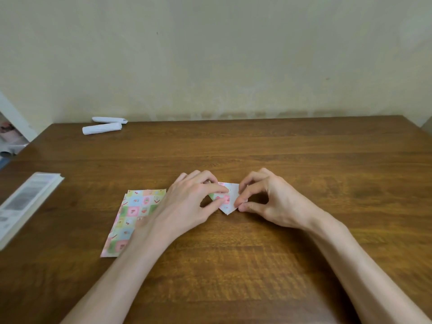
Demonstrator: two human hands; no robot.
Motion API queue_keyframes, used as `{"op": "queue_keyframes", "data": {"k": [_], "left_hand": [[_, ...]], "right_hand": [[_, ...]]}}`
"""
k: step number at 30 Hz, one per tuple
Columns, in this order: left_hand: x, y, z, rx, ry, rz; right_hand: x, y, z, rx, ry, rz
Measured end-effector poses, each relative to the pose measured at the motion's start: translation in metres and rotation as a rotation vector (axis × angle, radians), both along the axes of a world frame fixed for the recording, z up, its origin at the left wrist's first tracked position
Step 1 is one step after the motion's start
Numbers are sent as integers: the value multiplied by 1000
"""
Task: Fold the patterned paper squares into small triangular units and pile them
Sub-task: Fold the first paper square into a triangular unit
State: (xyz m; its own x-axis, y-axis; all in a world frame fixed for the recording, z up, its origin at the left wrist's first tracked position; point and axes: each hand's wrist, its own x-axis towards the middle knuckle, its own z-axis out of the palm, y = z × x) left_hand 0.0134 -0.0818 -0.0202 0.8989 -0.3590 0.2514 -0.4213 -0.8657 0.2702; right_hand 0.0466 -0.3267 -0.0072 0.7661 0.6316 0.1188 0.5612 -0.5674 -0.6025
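Progress is early, by my judgement: 1 unit is in hand, and no pile of finished triangles shows anywhere on the table. You hold the paper unit at the middle of the table, low against the wood, its point toward the near edge. Your left hand pinches its left side between thumb and forefinger, the other fingers curled. Your right hand pinches its right side the same way, thumb low and forefinger bent over the upper edge. Neither hand is spread. The unit reads as a rough triangle, but with both hands on its edges I judge a crease is not yet finished. The stack of patterned sheets lies just left of your left hand, so most of the folding and all of the piling are left.

Hidden: your left forearm covers the stack's right side, so its sheet count cannot be told. Fingers cover the unit's upper corners, so the fold stage is unclear. The book at the left is cut off by the frame. The 2 white rolls at the far left are too small to identify.
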Motion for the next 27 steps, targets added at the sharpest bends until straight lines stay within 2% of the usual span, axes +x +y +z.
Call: {"op": "queue_keyframes", "data": {"k": [7, 12, 17, 27], "left_hand": [[2, -1, -1, -112, -1, 29], [1, 9, 2, -161, 166, -46], [0, 12, 4, -219, 188, -70], [-1, 15, 6, -251, 281, -100]], "right_hand": [[-3, 0, 1, 13, 144, 88], [-5, 5, -2, 48, 111, 64], [-6, 12, -10, 132, 114, -16], [-10, 17, -10, 83, 129, -56]]}}
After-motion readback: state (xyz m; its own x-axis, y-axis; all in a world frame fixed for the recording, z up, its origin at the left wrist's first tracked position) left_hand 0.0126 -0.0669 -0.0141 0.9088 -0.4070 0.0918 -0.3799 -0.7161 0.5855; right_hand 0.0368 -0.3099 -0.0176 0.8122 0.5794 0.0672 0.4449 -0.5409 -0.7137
